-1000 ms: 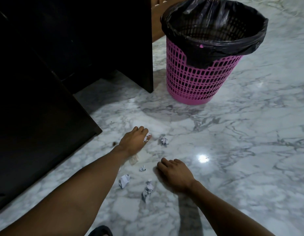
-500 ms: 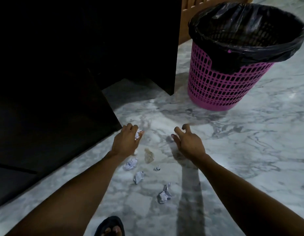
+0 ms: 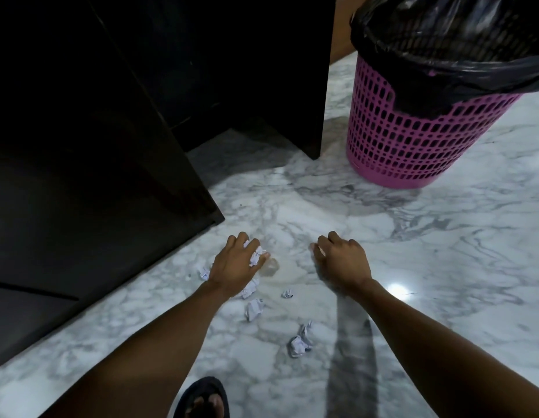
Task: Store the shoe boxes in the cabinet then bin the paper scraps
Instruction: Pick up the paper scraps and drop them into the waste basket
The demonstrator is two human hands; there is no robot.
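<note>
Down at the grey-veined white marble floor (image 3: 443, 267), we are gripping a crumpled white paper scrap (image 3: 255, 254) in our left hand (image 3: 235, 267), fingers curling round it. More crumpled scraps (image 3: 254, 309) are lying beside that wrist. Our right hand (image 3: 342, 260) is curling nearby; we cannot tell whether it is holding anything. The pink lattice plastic bin (image 3: 413, 137) is standing well apart, beside the dark cabinet (image 3: 111, 146)

The person's left forearm (image 3: 159, 336) and right forearm (image 3: 428, 336) are both bare from the wrist down to the frame's edge. On one foot (image 3: 206, 401) is a dark open-toed sandal (image 3: 215, 386) with the toes showing.
</note>
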